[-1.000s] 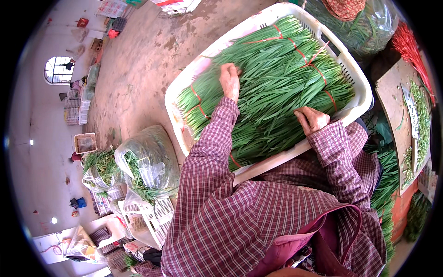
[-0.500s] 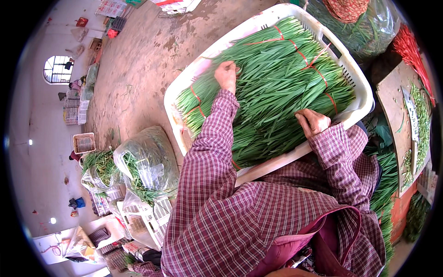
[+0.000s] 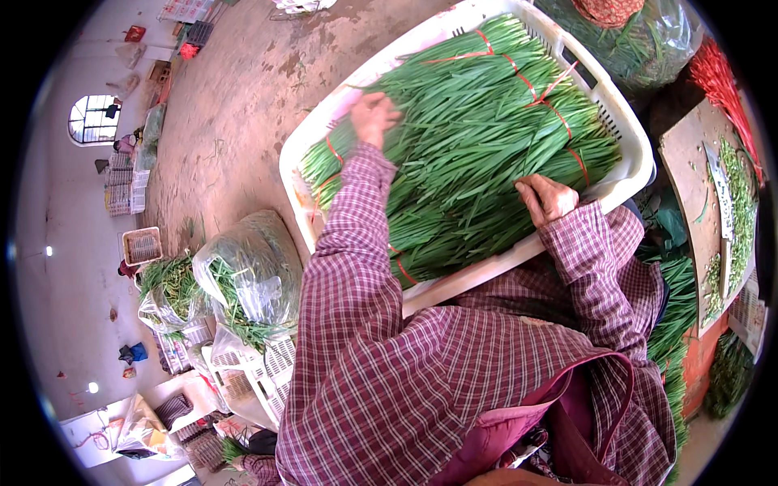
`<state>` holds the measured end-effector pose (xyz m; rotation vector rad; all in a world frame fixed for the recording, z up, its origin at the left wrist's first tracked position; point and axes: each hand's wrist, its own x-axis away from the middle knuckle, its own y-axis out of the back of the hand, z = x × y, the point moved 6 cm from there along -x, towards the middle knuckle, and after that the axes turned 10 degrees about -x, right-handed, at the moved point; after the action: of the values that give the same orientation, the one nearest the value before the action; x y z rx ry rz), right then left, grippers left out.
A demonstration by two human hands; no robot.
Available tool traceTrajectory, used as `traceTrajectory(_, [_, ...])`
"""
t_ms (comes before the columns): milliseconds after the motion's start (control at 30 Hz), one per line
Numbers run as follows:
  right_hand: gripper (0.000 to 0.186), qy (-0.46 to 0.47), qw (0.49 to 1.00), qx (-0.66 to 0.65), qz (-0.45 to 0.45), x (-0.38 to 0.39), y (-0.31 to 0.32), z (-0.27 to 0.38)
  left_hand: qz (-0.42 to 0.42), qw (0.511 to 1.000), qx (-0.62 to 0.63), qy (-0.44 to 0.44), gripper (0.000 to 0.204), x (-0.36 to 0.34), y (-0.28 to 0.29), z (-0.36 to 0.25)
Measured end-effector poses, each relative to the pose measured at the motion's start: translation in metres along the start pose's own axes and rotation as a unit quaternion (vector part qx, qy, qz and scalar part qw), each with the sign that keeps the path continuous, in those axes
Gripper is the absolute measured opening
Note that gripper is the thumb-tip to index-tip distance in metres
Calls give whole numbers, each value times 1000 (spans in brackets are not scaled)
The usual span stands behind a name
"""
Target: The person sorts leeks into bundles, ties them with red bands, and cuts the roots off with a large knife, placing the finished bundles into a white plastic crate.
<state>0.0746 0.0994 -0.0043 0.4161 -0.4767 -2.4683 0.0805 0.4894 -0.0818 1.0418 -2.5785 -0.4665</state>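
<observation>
A white plastic crate (image 3: 624, 121) in front of me is filled with bundles of long green chives (image 3: 478, 138) tied with red bands. My left hand (image 3: 373, 117) reaches far into the crate and presses on the chives near its far left side, fingers curled into the leaves. My right hand (image 3: 547, 198) rests on the chives at the near right rim, fingers bent over the bundle. Both arms wear a purple checked sleeve.
A wooden cutting board (image 3: 705, 186) with a knife (image 3: 721, 194) and green trimmings stands to the right, with red bands (image 3: 721, 81) above it. Clear bags of greens (image 3: 251, 275) and white crates (image 3: 251, 381) lie at my left on the concrete floor (image 3: 235, 105).
My left hand has moved farther up and left across the chives toward the crate's far side. My right hand has stayed in place on the near bundle.
</observation>
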Motion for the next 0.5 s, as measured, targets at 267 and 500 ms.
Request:
traceTrajectory(267, [14,3,1000,10,-11,0,1,-8,-82,987,-78,-113,26,47,86,-14])
traceTrajectory(500, [13,35,999,15,-37,3,5,-8,43,964,-146,-219,13,118,-7,-38])
